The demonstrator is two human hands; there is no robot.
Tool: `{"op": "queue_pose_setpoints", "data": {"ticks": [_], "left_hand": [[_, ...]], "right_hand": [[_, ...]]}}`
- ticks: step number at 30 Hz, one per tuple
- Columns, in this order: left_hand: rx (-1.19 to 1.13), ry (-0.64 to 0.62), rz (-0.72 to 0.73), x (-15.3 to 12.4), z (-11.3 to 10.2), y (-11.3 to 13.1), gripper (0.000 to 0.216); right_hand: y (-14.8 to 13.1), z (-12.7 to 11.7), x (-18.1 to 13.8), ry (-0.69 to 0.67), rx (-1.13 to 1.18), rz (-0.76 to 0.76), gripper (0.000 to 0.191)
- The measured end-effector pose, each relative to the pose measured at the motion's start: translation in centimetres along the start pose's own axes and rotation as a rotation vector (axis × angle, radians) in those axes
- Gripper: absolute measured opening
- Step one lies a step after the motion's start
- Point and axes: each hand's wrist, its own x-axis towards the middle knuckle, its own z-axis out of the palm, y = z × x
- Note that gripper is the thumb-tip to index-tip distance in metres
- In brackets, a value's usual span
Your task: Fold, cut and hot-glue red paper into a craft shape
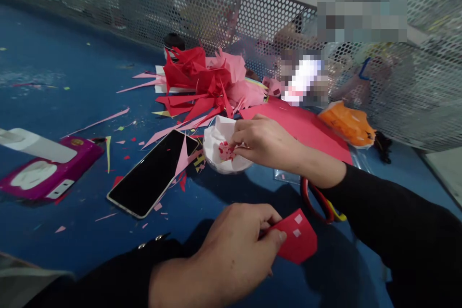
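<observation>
My left hand (238,245) pinches a red paper piece (301,245) between thumb and fingers, low in the head view. Two small pale pink squares lie on the face of that piece. Above it, my right hand (265,139) reaches over a small bowl (233,168) lined with white paper. Its fingertips are pinched together on the tiny red and pink paper bits (225,152) in the bowl. The fingers cover part of the bits and the bowl's right side.
Left of the bowl lies a phone (153,173), with a purple-and-white device (54,166) farther left. Crumpled red and pink paper scraps (202,77) are piled behind. A red sheet (299,125), an orange bag (348,125) and red-and-yellow handles (317,202) are at right. Perforated metal mesh (202,5) borders the back.
</observation>
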Motion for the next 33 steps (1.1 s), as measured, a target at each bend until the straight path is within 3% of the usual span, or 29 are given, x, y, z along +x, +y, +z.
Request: {"op": "queue_pose_setpoints", "data": {"ticks": [24, 33], "left_hand": [[0.039, -0.005, 0.034, -0.2, -0.2, 0.6, 0.018], [0.08, 0.02, 0.042, -0.4, -0.3, 1.0, 0.019]], "right_hand": [[-0.3, 1.1, 0.9, -0.151, -0.148, -0.015, 0.021], [-0.4, 0.9, 0.7, -0.129, -0.088, 0.011, 0.017]]}}
